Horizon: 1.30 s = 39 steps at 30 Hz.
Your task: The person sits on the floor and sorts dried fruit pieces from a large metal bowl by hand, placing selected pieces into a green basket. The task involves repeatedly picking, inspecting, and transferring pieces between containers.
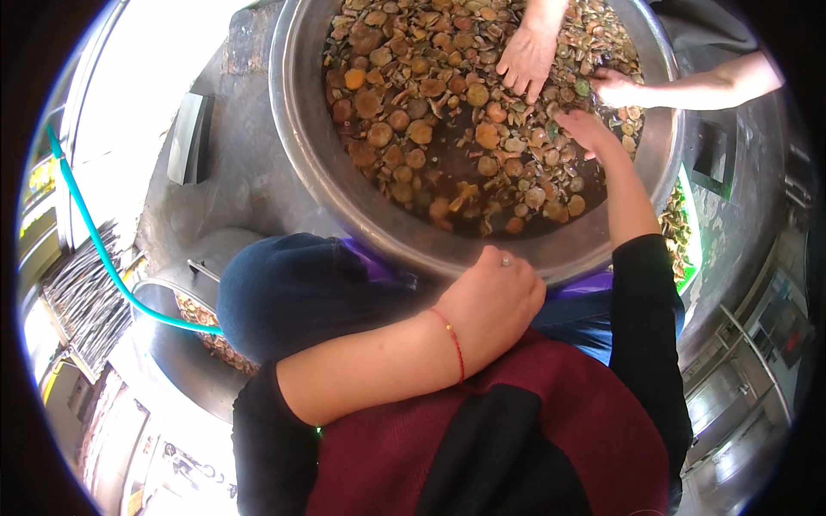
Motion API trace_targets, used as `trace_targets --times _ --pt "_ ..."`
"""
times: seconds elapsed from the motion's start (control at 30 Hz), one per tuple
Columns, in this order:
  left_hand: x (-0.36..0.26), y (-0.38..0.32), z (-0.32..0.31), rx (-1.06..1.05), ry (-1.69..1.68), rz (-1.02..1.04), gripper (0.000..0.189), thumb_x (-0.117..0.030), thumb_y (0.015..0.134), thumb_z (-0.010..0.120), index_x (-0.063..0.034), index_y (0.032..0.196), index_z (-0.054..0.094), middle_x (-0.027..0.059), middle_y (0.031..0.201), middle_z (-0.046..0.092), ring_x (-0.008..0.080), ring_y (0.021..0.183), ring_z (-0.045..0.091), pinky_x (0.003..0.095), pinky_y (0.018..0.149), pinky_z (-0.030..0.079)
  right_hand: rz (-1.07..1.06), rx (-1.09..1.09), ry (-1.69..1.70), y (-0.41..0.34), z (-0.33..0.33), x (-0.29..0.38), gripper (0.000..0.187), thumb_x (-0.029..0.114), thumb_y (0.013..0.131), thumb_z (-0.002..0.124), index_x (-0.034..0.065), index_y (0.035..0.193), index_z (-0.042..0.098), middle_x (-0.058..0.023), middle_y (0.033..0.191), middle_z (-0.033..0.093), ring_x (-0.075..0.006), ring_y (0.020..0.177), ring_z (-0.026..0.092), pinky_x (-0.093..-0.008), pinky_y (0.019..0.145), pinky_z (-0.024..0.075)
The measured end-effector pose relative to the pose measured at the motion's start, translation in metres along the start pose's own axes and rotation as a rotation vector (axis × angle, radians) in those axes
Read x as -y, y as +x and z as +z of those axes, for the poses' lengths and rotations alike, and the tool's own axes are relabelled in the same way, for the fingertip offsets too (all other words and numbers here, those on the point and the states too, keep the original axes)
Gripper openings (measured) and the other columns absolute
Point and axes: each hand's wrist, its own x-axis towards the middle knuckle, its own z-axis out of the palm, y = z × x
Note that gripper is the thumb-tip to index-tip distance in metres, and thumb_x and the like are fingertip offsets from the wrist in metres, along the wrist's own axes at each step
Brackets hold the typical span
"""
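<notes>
A wide metal basin [298, 138] stands before me, filled with brown water and many floating mushrooms [379, 134]. My right hand [587, 133] reaches over its right side, fingertips down among small mushrooms and bits of leaf. Whether those fingers pinch anything is hidden. My left hand [493, 293] is curled close to the near rim, over my lap, with its back up. Its fingers fold out of sight, so any contact with the rim or a held thing cannot be made out. An orange mushroom cap [354, 79] floats at the left.
Another person's hands work in the basin: one hand [530, 61] at the top, another hand [616, 88] at the right. A metal pot [164, 348] with mushrooms stands left, a turquoise hose [97, 238] passing across it. A green-edged container [694, 248] of mushrooms is right.
</notes>
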Motion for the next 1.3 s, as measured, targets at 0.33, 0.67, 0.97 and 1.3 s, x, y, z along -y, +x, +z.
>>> trace_targets --times 0.33,0.67,0.97,1.3 --pt "-0.008 -0.007 0.004 -0.115 0.111 0.011 0.03 -0.021 0.086 0.051 -0.0029 0.107 0.06 0.013 0.1 0.062 0.0254 0.098 0.06 0.0343 0.082 0.043 -0.625 0.037 -0.022 -0.043 0.034 0.08 0.041 0.034 0.088 0.059 0.0115 0.123 0.06 -0.0128 0.123 0.061 -0.0281 0.11 0.059 -0.0378 0.096 0.046" --pt "-0.023 -0.019 0.011 -0.124 0.111 -0.036 0.03 -0.022 0.086 0.052 -0.0033 0.108 0.06 0.0134 0.098 0.062 0.0256 0.099 0.06 0.0337 0.08 0.043 -0.541 0.304 -0.512 -0.056 0.118 0.101 0.061 0.046 0.078 0.065 0.0092 0.124 0.055 -0.0199 0.134 0.048 -0.0359 0.121 0.049 -0.0426 0.099 0.0426" --pt "-0.036 -0.035 0.011 -0.035 0.107 0.014 0.031 -0.023 0.085 0.052 -0.0041 0.108 0.061 0.0124 0.098 0.063 0.0251 0.097 0.061 0.0336 0.079 0.043 -0.149 0.667 -0.142 -0.085 0.157 0.06 0.073 0.05 0.073 0.067 -0.0028 0.123 0.058 -0.0173 0.13 0.056 -0.0284 0.117 0.053 -0.0373 0.098 0.0415" --pt "-0.048 -0.036 0.023 -0.006 0.167 0.022 0.026 -0.022 0.082 0.055 -0.0066 0.102 0.061 0.0078 0.092 0.063 0.0226 0.087 0.062 0.0324 0.077 0.045 -0.195 0.881 0.585 -0.128 0.166 0.068 0.029 0.03 0.082 0.067 0.0155 0.107 0.066 0.0057 0.094 0.061 -0.006 0.075 0.051 -0.0237 0.063 0.0449"
